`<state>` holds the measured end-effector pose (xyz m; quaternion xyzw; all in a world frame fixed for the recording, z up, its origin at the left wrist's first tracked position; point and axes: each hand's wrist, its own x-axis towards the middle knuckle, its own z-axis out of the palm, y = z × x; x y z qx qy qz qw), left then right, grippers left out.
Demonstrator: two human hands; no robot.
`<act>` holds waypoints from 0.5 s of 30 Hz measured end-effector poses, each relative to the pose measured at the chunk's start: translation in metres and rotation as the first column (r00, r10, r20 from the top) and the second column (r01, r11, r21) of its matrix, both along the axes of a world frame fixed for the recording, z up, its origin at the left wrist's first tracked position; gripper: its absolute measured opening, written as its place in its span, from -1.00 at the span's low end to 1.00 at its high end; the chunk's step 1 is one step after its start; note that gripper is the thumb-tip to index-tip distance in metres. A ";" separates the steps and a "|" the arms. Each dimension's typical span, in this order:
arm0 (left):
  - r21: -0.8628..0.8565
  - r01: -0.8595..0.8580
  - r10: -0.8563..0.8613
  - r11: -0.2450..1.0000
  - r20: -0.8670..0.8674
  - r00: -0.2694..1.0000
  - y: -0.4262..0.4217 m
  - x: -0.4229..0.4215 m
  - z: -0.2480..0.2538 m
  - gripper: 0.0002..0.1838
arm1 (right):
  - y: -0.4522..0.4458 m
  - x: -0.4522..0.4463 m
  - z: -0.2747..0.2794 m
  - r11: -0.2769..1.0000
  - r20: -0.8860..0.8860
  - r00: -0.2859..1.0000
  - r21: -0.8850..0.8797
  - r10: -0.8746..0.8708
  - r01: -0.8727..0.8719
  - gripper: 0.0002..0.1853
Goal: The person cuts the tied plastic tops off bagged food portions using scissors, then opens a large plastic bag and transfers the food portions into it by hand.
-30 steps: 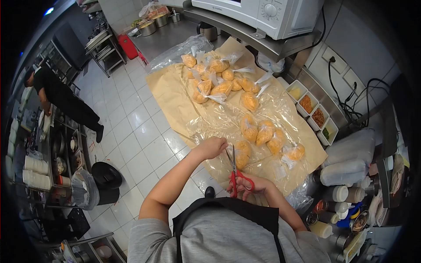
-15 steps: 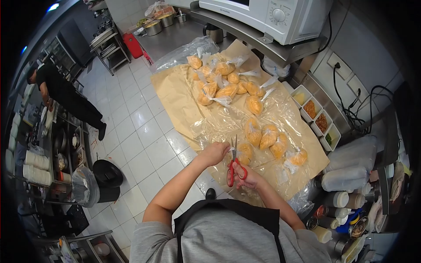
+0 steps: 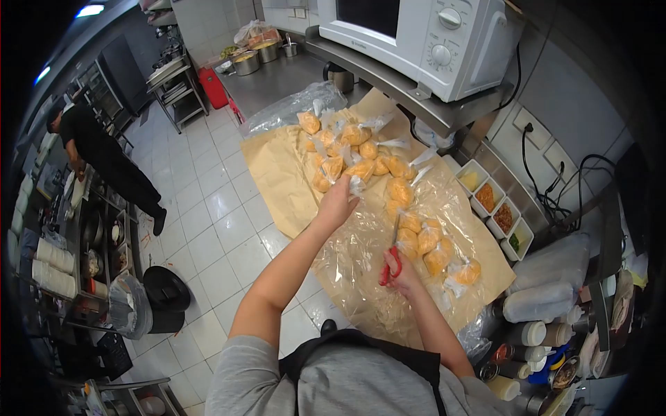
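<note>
Several clear plastic bags of orange food [image 3: 330,166], with twisted white ends, lie piled on brown paper [image 3: 277,156]. My left hand [image 3: 338,206] reaches over the near edge of the pile. Its thumb and fingers are apart beside the twisted end of a bag [image 3: 359,170]; any contact is unclear. Scissors with red handles [image 3: 390,269] are held in my right hand [image 3: 406,279], blades pointing away from me. The blades are beside a second group of filled bags [image 3: 430,236] and partly overlap them from this view.
Clear plastic sheeting [image 3: 347,256] covers part of the paper. White containers of chopped food [image 3: 503,218] line the right side, below a shelf holding a microwave [image 3: 423,48]. Bottles [image 3: 531,333] stand at lower right. A co-worker [image 3: 104,156] stands at the far left counter.
My left hand has moved forward from near the scissors to the bag pile. The scissors, open before, have moved right and forward with my right hand, toward the second group of bags.
</note>
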<state>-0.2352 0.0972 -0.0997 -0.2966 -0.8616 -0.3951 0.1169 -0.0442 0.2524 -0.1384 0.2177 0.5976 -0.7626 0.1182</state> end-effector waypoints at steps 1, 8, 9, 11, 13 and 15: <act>0.007 -0.054 0.054 0.999 -0.018 0.998 0.002 -0.012 -0.006 -0.71 | 0.006 0.003 0.001 1.000 -0.018 1.000 0.021 -0.002 0.003 -0.60; -0.059 -0.054 0.055 0.997 0.012 0.998 0.018 -0.069 -0.031 -0.84 | 0.037 0.033 0.013 0.995 0.035 0.999 0.096 0.005 -0.008 -0.51; 0.064 -0.032 0.033 0.997 -0.005 0.999 0.022 -0.069 -0.025 -0.85 | 0.036 0.041 0.021 0.999 0.048 0.999 0.046 0.022 -0.024 -0.52; 0.265 0.020 -0.049 0.964 0.105 0.993 0.024 -0.049 -0.004 -0.81 | 0.038 0.052 0.022 0.995 0.011 0.996 -0.045 0.092 -0.091 -0.46; 0.425 0.040 -0.194 0.904 0.327 0.925 0.022 -0.020 0.030 -0.77 | 0.042 0.062 0.025 0.980 -0.060 0.987 -0.124 0.150 -0.156 -0.38; 0.430 0.050 -0.278 0.902 0.486 0.829 0.016 0.005 0.018 -0.73 | 0.042 0.072 0.027 0.954 -0.154 0.968 -0.199 0.196 -0.224 -0.30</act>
